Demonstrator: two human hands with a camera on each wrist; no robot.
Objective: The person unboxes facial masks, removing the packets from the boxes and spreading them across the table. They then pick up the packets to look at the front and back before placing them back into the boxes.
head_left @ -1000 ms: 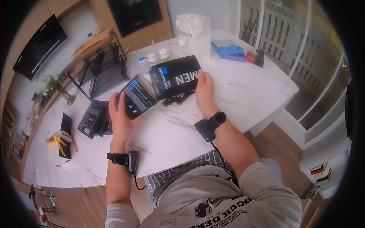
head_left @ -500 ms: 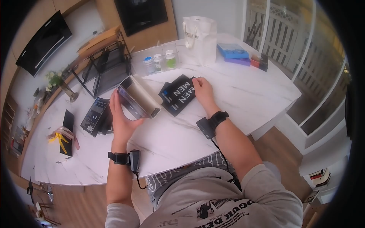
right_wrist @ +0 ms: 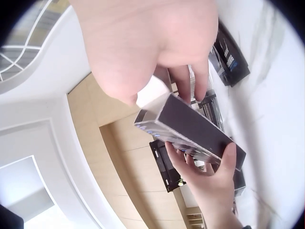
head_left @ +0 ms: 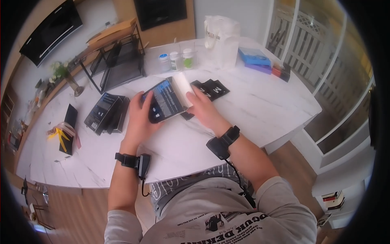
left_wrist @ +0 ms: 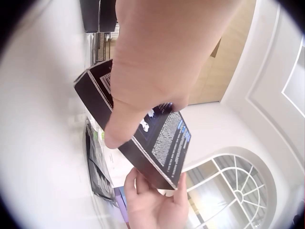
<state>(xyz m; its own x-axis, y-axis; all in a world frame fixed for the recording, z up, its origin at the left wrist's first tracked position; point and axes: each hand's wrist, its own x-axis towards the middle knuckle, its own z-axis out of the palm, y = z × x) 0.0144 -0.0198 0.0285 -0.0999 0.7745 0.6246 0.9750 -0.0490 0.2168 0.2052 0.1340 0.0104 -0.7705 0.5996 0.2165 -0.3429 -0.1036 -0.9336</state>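
Note:
A black cardboard box (head_left: 165,102) with blue and white print is held tilted above the table. My left hand (head_left: 139,118) grips its near left end, thumb along one narrow side in the left wrist view. At the box's other end, a white-lined flap (right_wrist: 153,93) stands out from the opening. My right hand (head_left: 206,109) holds that flap between thumb and fingers. Flat black packets (head_left: 214,88) with white lettering lie overlapping on the table just beyond my right hand, partly hidden by the box and hand.
More black boxes (head_left: 106,113) are stacked left of my left hand. A black-and-white box with ribbons (head_left: 68,130) stands farther left. Behind are a mesh tray rack (head_left: 124,65), several bottles in a clear organizer (head_left: 195,57), a white paper bag (head_left: 222,42) and a blue box (head_left: 254,56).
My right hand has let go of the black packets, leaving them on the table, and moved left to the box flap. The box has turned its printed face up.

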